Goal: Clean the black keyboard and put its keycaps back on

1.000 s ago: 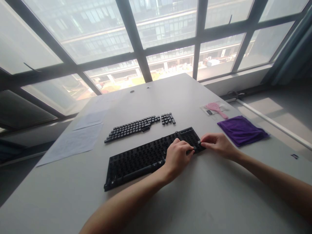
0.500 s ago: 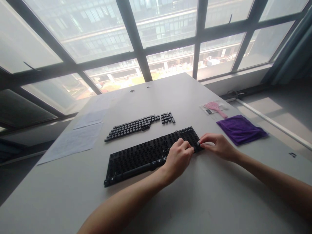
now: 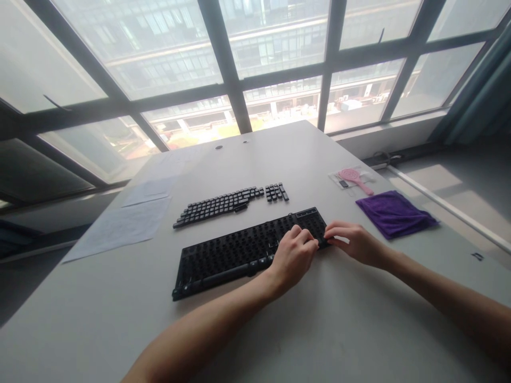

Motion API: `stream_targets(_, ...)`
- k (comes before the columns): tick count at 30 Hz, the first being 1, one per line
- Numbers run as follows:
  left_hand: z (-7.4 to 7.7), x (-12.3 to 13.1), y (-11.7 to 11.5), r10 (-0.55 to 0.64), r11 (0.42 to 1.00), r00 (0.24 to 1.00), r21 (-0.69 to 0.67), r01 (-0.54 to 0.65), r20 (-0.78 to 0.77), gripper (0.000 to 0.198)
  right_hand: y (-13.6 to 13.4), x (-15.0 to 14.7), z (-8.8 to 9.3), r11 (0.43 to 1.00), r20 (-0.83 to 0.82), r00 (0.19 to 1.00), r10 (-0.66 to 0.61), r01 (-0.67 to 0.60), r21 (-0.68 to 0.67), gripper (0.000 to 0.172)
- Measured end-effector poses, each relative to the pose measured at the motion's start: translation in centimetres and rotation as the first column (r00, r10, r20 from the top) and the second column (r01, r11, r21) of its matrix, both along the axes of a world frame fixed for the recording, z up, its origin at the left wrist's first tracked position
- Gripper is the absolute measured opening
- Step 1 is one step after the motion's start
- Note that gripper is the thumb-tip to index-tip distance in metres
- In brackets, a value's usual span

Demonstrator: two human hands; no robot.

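Observation:
A black keyboard (image 3: 235, 252) with most keycaps off lies slantwise on the white table, its bare switches showing. A few keycaps remain along its near edge. My left hand (image 3: 293, 255) rests over its right part with fingers curled in; what the fingertips hold, if anything, is hidden. At the keyboard's right end, my right hand (image 3: 357, 243) has thumb and fingers round a small dark keycap at the near corner, mostly covered by the fingertips. Behind the keyboard, the removed keycaps (image 3: 217, 206) lie in rows, with a smaller number-pad group (image 3: 277, 192) beside them.
Right of the keyboard lie a folded purple cloth (image 3: 395, 214) and a pink brush-like thing (image 3: 353, 178) on a clear plastic bag. Paper sheets (image 3: 120, 229) lie at the table's left. Windows (image 3: 279, 101) stand beyond the table (image 3: 255, 340).
My right hand has brought the keycap down and slightly left onto the keyboard's right corner. My left hand stays nearly in place. The whole view has shifted slightly.

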State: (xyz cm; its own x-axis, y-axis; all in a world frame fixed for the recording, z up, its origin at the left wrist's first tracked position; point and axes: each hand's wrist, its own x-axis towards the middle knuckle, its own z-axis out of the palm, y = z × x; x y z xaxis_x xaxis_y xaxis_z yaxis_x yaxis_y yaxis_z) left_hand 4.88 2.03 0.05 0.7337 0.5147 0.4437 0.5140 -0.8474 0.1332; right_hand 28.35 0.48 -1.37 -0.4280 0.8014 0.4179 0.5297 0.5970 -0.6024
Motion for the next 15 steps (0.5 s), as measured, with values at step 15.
stream_targets(15, 0.1, 0.2, -0.1, 0.004, 1.000, 0.996, 0.003, -0.004, -0.088, 0.019, -0.3, 0.3, 0.5, 0.996, 0.187, 0.982, 0.040, -0.055, 0.076, 0.021)
